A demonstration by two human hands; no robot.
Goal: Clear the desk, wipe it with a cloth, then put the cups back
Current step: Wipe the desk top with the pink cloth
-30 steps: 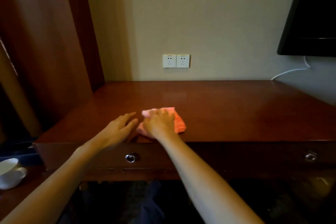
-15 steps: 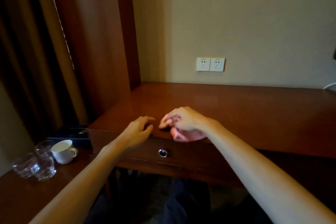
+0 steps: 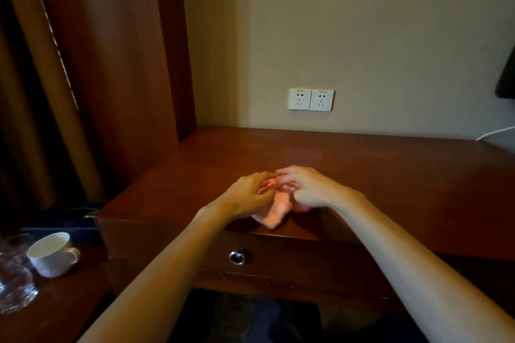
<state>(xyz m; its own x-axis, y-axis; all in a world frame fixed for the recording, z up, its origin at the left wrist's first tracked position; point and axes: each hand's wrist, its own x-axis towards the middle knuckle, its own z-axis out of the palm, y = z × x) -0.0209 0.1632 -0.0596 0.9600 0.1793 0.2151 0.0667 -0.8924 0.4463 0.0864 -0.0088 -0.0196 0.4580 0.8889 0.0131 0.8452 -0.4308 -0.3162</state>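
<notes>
A pink cloth lies bunched near the front edge of the dark wooden desk. My left hand and my right hand both pinch it, fingers meeting over its top, with a fold hanging down between them toward the desk edge. A white cup with a handle and two clear glasses stand on a lower wooden surface at the left, off the desk.
A drawer front with a round metal pull runs under the desk edge. A double wall socket sits above the desk. A tall wooden panel and curtain stand at the left. A white cable shows at the far right.
The view swung left, so the cup and glasses came into sight. My left hand moved from the bare desk onto the cloth, and both hands now bunch it up.
</notes>
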